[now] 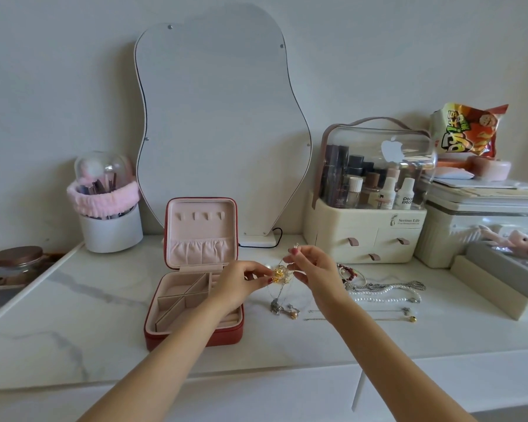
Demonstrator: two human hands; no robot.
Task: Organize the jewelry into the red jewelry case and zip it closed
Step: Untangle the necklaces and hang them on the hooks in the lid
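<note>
At frame centre, the left hand (240, 280) and right hand (313, 266) each pinch a gold pendant necklace (277, 274) above the bench (89, 315). The red jewelry case (195, 275) stands open just left; other jewelry (384, 292) lies right.

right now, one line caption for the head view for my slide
Both hands lift a gold pendant necklace beside the open red jewelry case, more necklaces waiting on the marble counter.

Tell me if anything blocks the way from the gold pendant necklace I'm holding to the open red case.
Nothing visible does. Both the left hand and right hand pinch the gold pendant necklace just right of the red case, whose lid stands open, compartments exposed.
</note>
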